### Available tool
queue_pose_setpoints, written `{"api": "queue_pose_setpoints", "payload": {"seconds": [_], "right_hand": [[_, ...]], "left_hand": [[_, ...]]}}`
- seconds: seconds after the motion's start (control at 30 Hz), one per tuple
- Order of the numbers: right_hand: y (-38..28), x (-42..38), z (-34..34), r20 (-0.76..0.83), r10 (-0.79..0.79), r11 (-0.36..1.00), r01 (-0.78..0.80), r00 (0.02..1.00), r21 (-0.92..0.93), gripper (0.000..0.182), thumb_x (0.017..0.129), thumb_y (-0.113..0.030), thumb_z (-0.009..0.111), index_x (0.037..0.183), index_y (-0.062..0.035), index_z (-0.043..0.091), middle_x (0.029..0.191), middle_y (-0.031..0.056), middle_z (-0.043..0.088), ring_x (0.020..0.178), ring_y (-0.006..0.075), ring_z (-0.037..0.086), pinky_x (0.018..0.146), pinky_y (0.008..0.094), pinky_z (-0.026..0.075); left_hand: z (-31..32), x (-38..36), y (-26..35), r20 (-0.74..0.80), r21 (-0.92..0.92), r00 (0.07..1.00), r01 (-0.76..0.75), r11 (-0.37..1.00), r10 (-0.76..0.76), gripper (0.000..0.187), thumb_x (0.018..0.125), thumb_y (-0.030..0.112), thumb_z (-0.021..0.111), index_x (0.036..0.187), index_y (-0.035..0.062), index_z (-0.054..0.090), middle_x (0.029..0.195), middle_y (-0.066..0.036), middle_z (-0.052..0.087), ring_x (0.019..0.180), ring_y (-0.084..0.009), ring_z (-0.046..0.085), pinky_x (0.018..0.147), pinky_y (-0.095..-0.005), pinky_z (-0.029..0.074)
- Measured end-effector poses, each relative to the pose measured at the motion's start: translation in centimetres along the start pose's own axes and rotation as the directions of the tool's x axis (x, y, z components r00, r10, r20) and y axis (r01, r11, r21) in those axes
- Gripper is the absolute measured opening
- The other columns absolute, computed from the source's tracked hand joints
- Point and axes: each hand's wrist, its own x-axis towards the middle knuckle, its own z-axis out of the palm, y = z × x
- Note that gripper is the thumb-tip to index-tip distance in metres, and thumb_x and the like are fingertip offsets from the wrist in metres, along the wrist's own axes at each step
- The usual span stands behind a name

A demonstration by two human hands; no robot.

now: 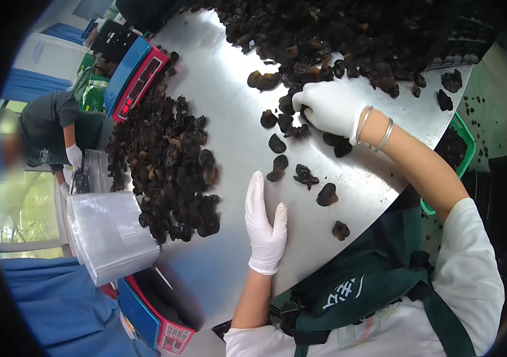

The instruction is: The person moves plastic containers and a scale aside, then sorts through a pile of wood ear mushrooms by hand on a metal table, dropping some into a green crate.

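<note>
My right hand (332, 108), in a white glove with bracelets at the wrist, is closed with its fingers curled on a dark wood ear mushroom (306, 113). More loose wood ear mushrooms lie around it on the metal table (235, 131). My left hand (265, 229), also gloved in white, rests on the table with thumb and fingers stretched out, holding nothing. Just beyond its fingertips are a wood ear piece (277, 168) and another wood ear piece (277, 143). To its right lies a single wood ear piece (327, 194).
A large heap of wood ears (307, 35) covers the far side; a second pile (170, 166) lies left. A red-and-blue scale (137, 80) stands behind it, another scale (152, 315) at lower left. Plastic bags (108, 232) overhang the left edge near a co-worker (54, 128). A green crate (463, 143) sits right.
</note>
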Motion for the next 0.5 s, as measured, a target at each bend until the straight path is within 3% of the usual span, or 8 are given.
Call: {"api": "queue_pose_setpoints", "payload": {"seconds": [0.03, 0.13, 0.17, 0.2, 0.23, 0.37, 0.47, 0.5], "right_hand": [[-0.7, 0.5, -1.0, 0.098, 0.039, 0.999, -0.037, 0.994, -0.019, 0.016, 0.084, -0.014, 0.065, 0.097, -0.0118, 0.073, 0.096, 0.0113, 0.07, 0.089, 0.031, 0.068, 0.078, 0.041, 0.054], [-4.0, 1.7, -1.6, 0.05, 0.014, 0.994, -0.019, 0.999, 0.106, 0.021, 0.088, -0.016, 0.065, 0.107, -0.0113, 0.072, 0.1, 0.011, 0.072, 0.085, 0.0268, 0.069, 0.077, 0.0364, 0.054], [-5.0, 1.6, -1.4, 0.011, -0.088, 0.867, 0.072, 0.996, 0.492, 0.025, 0.091, -0.018, 0.064, 0.113, -0.0109, 0.071, 0.101, 0.0114, 0.072, 0.084, 0.0237, 0.069, 0.077, 0.0335, 0.054], [-5.8, 1.5, -1.2, -0.065, -0.165, 0.589, 0.152, 0.984, 0.793, 0.029, 0.093, -0.02, 0.064, 0.12, -0.0106, 0.07, 0.103, 0.0117, 0.072, 0.082, 0.0206, 0.069, 0.077, 0.0306, 0.054], [-6.1, 1.5, -0.4, -0.21, -0.242, 0.63, 0.318, 0.947, 0.709, 0.036, 0.097, -0.023, 0.062, 0.13, -0.0104, 0.064, 0.105, 0.0129, 0.072, 0.08, 0.017, 0.067, 0.076, 0.0276, 0.052], [-4.2, 1.4, -0.5, -0.026, -0.059, 0.871, 0.065, 0.998, 0.488, 0.034, 0.093, -0.023, 0.058, 0.124, -0.0088, 0.064, 0.11, 0.0182, 0.068, 0.093, 0.0305, 0.068, 0.082, 0.0385, 0.053], [-4.4, -1.5, 0.2, 0.037, -0.022, 0.992, 0.017, 0.999, 0.129, 0.041, 0.089, -0.019, 0.062, 0.129, -0.01, 0.059, 0.104, 0.0149, 0.065, 0.089, 0.0292, 0.067, 0.078, 0.0376, 0.055], [-5.1, -1.8, 0.4, 0.17, 0.062, 0.997, -0.069, 0.983, 0.039, 0.046, 0.084, -0.017, 0.064, 0.129, -0.0082, 0.055, 0.103, 0.0144, 0.063, 0.092, 0.0325, 0.066, 0.077, 0.0416, 0.054]], "left_hand": [[0.0, 0.0, 0.0, -0.013, -0.019, 1.0, 0.001, 1.0, -0.001, 0.054, 0.096, 0.016, 0.057, 0.145, -0.0015, 0.043, 0.148, -0.02, 0.046, 0.137, -0.0339, 0.044, 0.115, -0.0416, 0.031], [-0.3, 0.1, -0.1, -0.02, -0.07, 1.0, 0.0, 0.998, -0.001, 0.042, 0.094, 0.012, 0.058, 0.133, 0.0004, 0.056, 0.139, -0.018, 0.054, 0.13, -0.0324, 0.051, 0.111, -0.0406, 0.036], [-0.3, 0.1, -0.1, -0.017, -0.087, 1.0, 0.002, 0.996, -0.004, 0.038, 0.093, 0.01, 0.059, 0.129, 0.0009, 0.06, 0.135, -0.017, 0.057, 0.127, -0.0318, 0.053, 0.11, -0.0402, 0.038], [-0.4, 0.1, 0.0, -0.021, -0.102, 1.0, 0.012, 0.995, -0.014, 0.034, 0.091, 0.009, 0.059, 0.124, 0.0012, 0.062, 0.132, -0.016, 0.059, 0.124, -0.0311, 0.055, 0.108, -0.0397, 0.04], [-0.4, 0.0, 0.1, -0.026, -0.115, 0.999, 0.025, 0.993, -0.028, 0.031, 0.09, 0.007, 0.06, 0.12, 0.0014, 0.064, 0.129, -0.016, 0.06, 0.122, -0.0304, 0.056, 0.107, -0.0391, 0.041], [-0.6, 0.0, 0.2, -0.095, -0.156, 0.994, 0.032, 0.987, -0.047, 0.023, 0.085, 0.002, 0.062, 0.108, 0.0014, 0.066, 0.119, -0.014, 0.063, 0.114, -0.0283, 0.059, 0.102, -0.0381, 0.044], [-0.5, 0.1, 0.3, -0.118, -0.207, 0.991, 0.042, 0.978, -0.067, 0.019, 0.083, 0.001, 0.065, 0.103, 0.002, 0.066, 0.112, -0.013, 0.064, 0.107, -0.0285, 0.061, 0.097, -0.0373, 0.047], [-0.4, 0.0, 0.5, -0.102, -0.171, 0.994, 0.012, 0.985, -0.03, 0.019, 0.083, 0.002, 0.067, 0.102, 0.0022, 0.066, 0.109, -0.013, 0.064, 0.104, -0.0284, 0.061, 0.094, -0.0371, 0.048]]}}
